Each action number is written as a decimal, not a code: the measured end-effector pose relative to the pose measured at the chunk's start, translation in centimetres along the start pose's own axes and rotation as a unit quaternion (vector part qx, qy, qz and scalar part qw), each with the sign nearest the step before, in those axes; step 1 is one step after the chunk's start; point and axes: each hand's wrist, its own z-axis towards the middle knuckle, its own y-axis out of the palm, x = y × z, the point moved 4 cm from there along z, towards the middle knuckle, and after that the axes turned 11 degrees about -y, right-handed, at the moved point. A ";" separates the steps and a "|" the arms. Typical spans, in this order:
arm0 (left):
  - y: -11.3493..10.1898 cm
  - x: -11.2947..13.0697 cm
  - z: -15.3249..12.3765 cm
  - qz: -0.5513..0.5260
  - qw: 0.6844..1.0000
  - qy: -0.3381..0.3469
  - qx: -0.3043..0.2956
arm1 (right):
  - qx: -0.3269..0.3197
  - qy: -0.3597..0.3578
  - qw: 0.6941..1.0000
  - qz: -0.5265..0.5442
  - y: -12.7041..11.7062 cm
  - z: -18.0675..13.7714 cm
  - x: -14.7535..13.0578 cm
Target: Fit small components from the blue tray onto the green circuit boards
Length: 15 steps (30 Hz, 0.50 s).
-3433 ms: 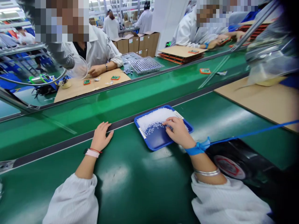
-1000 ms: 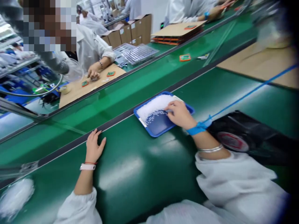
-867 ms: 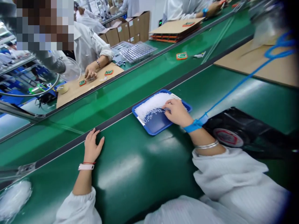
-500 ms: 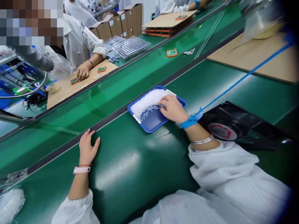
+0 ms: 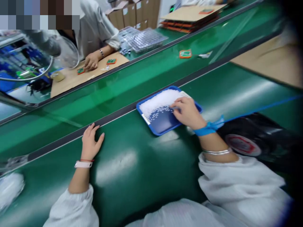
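Note:
A shallow blue tray (image 5: 163,129) lies on the green worktop, with a heap of small white plastic pieces (image 5: 161,99) along its far side and loose ones scattered toward its bare near part. Over the tray's right half is my right hand (image 5: 187,113), its fingers bent and drawn together at the edge of the pieces. Whatever may be between the fingertips is too small to make out. A blue wrist strap with a cord circles that wrist. My left hand (image 5: 91,143) rests open and empty on the worktop by the dark rail, left of the tray.
Beyond the rail runs a green belt carrying an orange-framed circuit board (image 5: 185,54) and a small whitish part (image 5: 205,55). A co-worker's hand (image 5: 92,60) touches another board on cardboard. A black device (image 5: 251,138) is right of my arm; a clear bag (image 5: 10,190) lies far left.
The view has shifted, so the tray and my right hand appear farther right. My right hand stays at the edge of the white pieces; my left hand remains resting.

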 end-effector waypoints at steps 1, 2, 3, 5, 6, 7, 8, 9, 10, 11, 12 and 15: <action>0.0 0.0 0.0 0.003 1.000 -0.002 -0.002 | 0.000 -0.002 1.000 0.002 0.2 0.0 0.1; -0.1 0.0 -0.1 0.005 1.000 -0.005 -0.002 | -0.002 -0.003 1.000 0.002 0.2 0.0 0.2; -0.1 -0.1 -0.1 0.007 1.000 -0.006 -0.002 | -0.006 -0.006 1.000 0.001 0.2 -0.1 0.1; -0.1 -0.3 -0.2 0.005 1.000 -0.007 0.000 | -0.016 -0.008 1.000 -0.002 0.1 0.0 -0.2; -0.1 -0.4 -0.2 0.002 1.000 -0.006 0.000 | -0.018 -0.006 1.000 -0.005 0.0 0.0 -0.3; 0.0 -0.5 -0.2 -0.001 1.000 -0.003 -0.002 | -0.017 -0.003 1.000 -0.007 -0.1 0.0 -0.4; 0.1 -0.5 -0.2 -0.005 1.000 0.000 -0.003 | -0.015 0.001 1.000 -0.009 -0.2 0.1 -0.4; 0.2 -0.6 -0.2 -0.008 1.000 0.002 -0.005 | -0.011 0.003 1.000 -0.009 -0.2 0.1 -0.5; 0.2 -0.6 -0.2 -0.009 1.000 0.003 -0.005 | -0.009 0.003 1.000 -0.010 -0.2 0.1 -0.5; 0.2 -0.6 -0.2 -0.008 1.000 0.001 -0.005 | -0.009 0.002 1.000 -0.011 -0.2 0.1 -0.5; 0.2 -0.6 -0.2 -0.007 1.000 -0.001 -0.005 | -0.011 -0.001 1.000 -0.012 -0.1 0.1 -0.5; 0.2 -0.6 -0.3 -0.001 1.000 -0.008 -0.001 | -0.012 -0.009 1.000 -0.019 0.0 0.0 -0.6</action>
